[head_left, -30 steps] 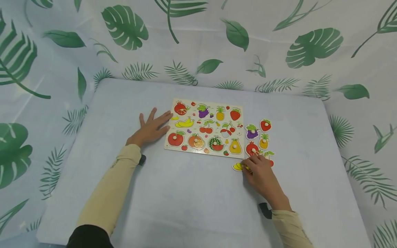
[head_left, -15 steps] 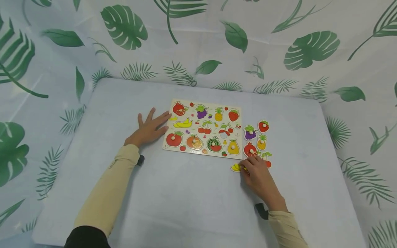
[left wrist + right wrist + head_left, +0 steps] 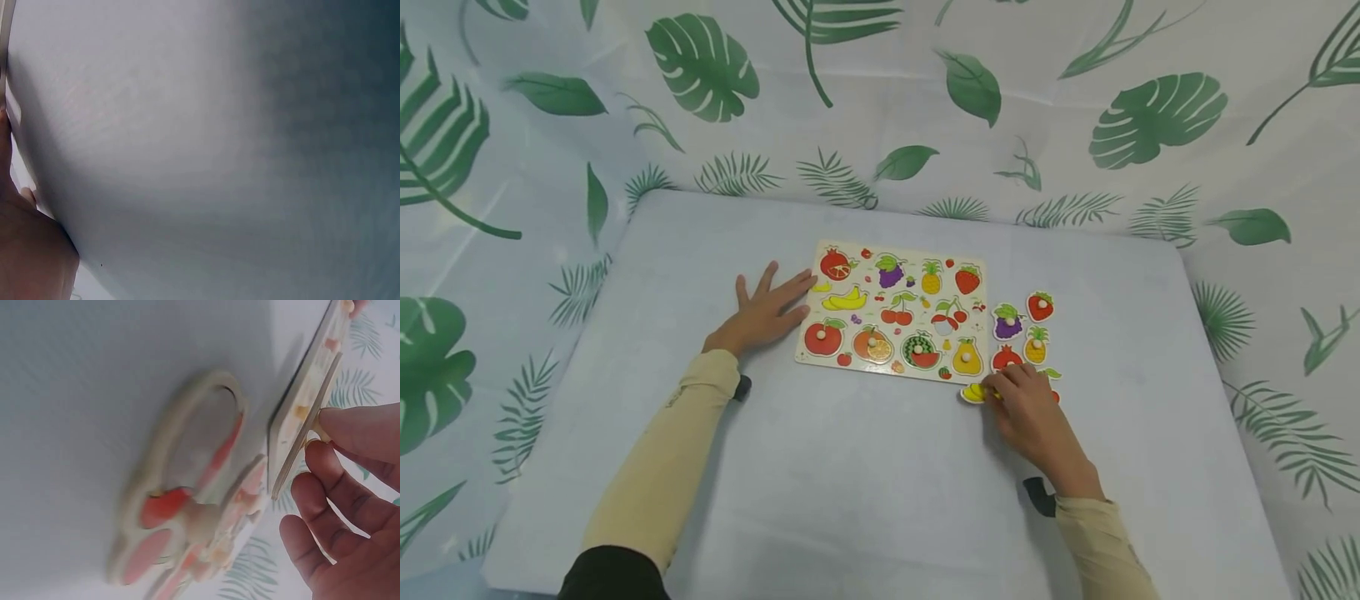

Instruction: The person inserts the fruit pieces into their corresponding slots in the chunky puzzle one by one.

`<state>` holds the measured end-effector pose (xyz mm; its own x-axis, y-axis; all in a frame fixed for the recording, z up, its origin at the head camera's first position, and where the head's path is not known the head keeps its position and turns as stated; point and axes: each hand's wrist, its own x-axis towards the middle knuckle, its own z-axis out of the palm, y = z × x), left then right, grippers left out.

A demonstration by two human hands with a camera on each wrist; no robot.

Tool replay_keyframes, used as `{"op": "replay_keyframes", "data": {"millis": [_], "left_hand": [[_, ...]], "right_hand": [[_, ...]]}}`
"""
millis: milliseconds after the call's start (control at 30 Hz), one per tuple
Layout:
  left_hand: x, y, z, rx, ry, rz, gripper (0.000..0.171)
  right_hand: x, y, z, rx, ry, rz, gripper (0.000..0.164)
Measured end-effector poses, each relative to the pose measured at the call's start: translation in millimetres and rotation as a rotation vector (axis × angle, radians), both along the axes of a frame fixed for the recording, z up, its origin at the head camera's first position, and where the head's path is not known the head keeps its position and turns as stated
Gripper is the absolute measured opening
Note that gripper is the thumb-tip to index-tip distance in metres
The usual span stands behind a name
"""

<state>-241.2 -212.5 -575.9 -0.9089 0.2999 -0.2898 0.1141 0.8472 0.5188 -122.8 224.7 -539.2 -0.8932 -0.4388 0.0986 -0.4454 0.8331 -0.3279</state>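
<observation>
My right hand (image 3: 1033,417) pinches a banana puzzle piece (image 3: 973,392) at the board's lower right corner. In the right wrist view, thumb and index finger grip the knob of this thin piece (image 3: 306,428), which is tilted and raised above the table. My left hand (image 3: 760,317) lies flat with spread fingers, its fingertips touching the left edge of the fruit puzzle board (image 3: 913,265). Knobbed apple (image 3: 823,339), orange (image 3: 872,343), watermelon (image 3: 919,350) and pear (image 3: 967,357) pieces sit in the bottom row. The upper rows show printed fruit without knobs.
Right of the board lie loose knobbed pieces: grapes (image 3: 1008,322), strawberry (image 3: 1041,306), pineapple (image 3: 1036,344), pomegranate (image 3: 1006,357) and cherries (image 3: 1051,375), the last two partly hidden by my right hand. A leaf-patterned cloth (image 3: 880,83) hangs behind the white table (image 3: 850,500).
My right hand has shifted slightly away from me, carrying the banana piece up to the board's lower right corner. The left hand stays in place on the board's edge.
</observation>
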Motion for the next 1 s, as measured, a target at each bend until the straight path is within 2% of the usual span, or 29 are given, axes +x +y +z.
{"op": "replay_keyframes", "data": {"millis": [300,633,833,1000], "left_hand": [[-4.0,-1.2,-1.7,0.008,0.012,0.003,0.068],[0.7,-1.9,-2.5,0.042,0.019,-0.006,0.066],[1.1,-2.3,-7.7,0.027,0.020,-0.008,0.066],[1.2,-2.6,-7.4,0.018,0.036,-0.005,0.067]], "right_hand": [[-25.1,-7.7,9.1,-0.015,0.089,0.055,0.022],[-46.1,-25.5,8.1,-0.096,0.148,0.114,0.019],[-59.7,-42.9,10.9,-0.119,0.120,0.143,0.015],[-73.3,-62.9,13.7,-0.107,0.095,0.160,0.012]]}}
